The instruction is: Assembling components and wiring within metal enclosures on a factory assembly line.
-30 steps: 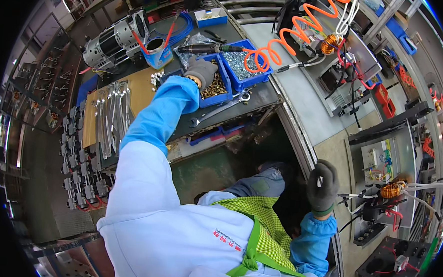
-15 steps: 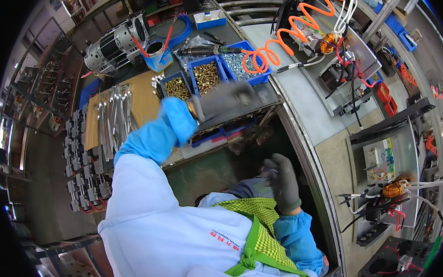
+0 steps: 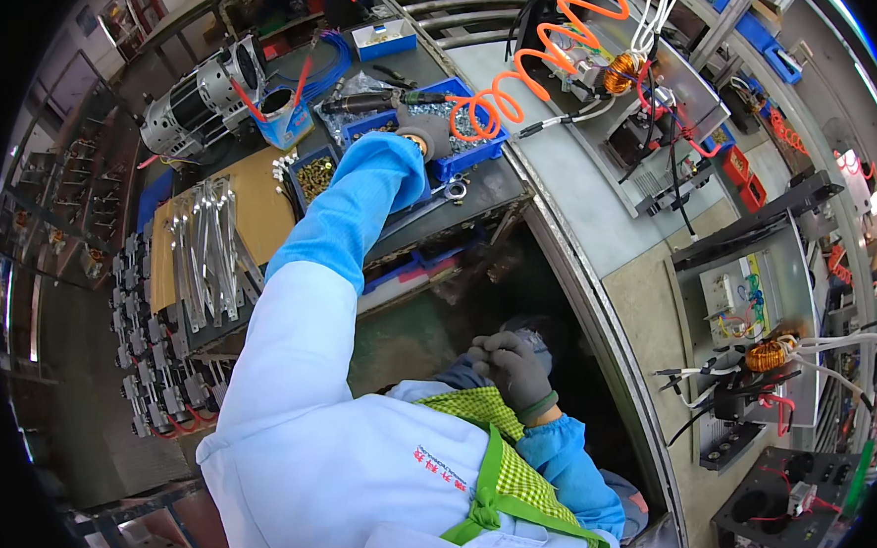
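My left hand (image 3: 426,134), in a grey glove, is over the blue bins in front, at the border between the bin of brass-coloured screws (image 3: 362,129) and the bin of silver fasteners (image 3: 477,149). Its fingers are mostly hidden by the hand and blue sleeve, just below a dark pneumatic screwdriver (image 3: 368,101) lying across the bins. Down by my lap, my right hand (image 3: 518,372), also grey-gloved, has its fingers curled together; whatever may be between them is hidden. A small metal ring (image 3: 455,191) lies on the bench near the bins.
An orange coiled air hose (image 3: 487,113) loops over the bins. Left of them are a smaller bin of brass-coloured parts (image 3: 315,176), long metal strips (image 3: 207,252) on cardboard and a silver motor (image 3: 205,93). To the right, metal housings hold wired copper coils (image 3: 766,356).
My left hand has moved forward from the bench edge to above the bins. My right hand has shifted slightly left and lower, its fingers more curled. The view has shifted a little.
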Action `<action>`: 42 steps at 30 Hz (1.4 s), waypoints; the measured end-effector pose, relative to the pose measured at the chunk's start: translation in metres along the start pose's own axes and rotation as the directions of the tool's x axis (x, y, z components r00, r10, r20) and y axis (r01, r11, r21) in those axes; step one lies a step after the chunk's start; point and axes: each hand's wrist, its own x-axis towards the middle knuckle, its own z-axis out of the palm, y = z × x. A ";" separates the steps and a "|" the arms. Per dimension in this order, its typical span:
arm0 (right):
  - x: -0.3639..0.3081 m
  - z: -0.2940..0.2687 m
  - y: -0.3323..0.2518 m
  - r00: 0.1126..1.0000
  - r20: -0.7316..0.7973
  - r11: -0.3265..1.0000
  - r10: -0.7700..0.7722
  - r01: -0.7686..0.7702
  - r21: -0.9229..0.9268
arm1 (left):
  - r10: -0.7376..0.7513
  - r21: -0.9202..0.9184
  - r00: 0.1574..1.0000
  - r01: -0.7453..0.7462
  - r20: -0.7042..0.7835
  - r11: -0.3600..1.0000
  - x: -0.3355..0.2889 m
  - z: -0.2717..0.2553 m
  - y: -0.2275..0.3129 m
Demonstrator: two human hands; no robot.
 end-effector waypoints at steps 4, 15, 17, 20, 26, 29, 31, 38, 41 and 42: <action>-0.016 -0.006 -0.003 0.991 -0.099 0.996 0.085 -0.081 0.044 | -0.051 0.004 0.997 0.051 -0.065 0.999 0.019 0.019 -0.001; -0.032 -0.032 0.006 0.991 -0.133 0.977 -0.022 -0.007 -0.211 | -0.216 -0.371 0.776 -0.024 -0.592 0.928 -0.014 0.022 -0.016; -0.037 -0.036 0.004 0.988 -0.142 0.977 -0.054 0.023 -0.210 | -0.299 -0.633 0.655 -0.356 -0.694 0.688 -0.035 0.015 -0.043; -0.047 -0.041 0.003 0.982 -0.175 0.986 -0.071 0.042 -0.163 | -0.335 -0.605 0.605 -0.317 -0.722 0.730 -0.081 0.015 -0.129; -0.051 -0.041 0.003 0.980 -0.196 0.992 -0.027 0.001 -0.129 | -0.205 -0.282 0.846 0.067 -0.493 0.957 -0.158 0.077 -0.259; -0.046 -0.035 0.000 0.980 -0.195 0.987 -0.038 0.006 -0.161 | -0.306 -0.189 0.941 0.277 -0.145 0.942 -0.158 0.091 -0.229; -0.046 -0.031 0.000 0.981 -0.189 0.983 -0.045 0.011 -0.181 | -0.501 -0.325 0.865 0.479 0.017 0.816 -0.165 0.086 -0.205; -0.056 -0.039 0.004 0.979 -0.192 0.982 -0.062 0.025 -0.187 | -0.449 -0.298 0.893 0.424 -0.018 0.855 -0.159 0.088 -0.234; -0.062 -0.045 0.006 0.975 -0.211 0.986 -0.067 0.032 -0.164 | -0.448 -0.628 0.894 0.356 0.013 0.692 -0.170 0.098 -0.267; -0.062 -0.048 0.008 0.977 -0.203 0.990 -0.070 0.042 -0.137 | -0.438 -0.545 0.882 0.285 -0.173 0.788 -0.172 0.097 -0.274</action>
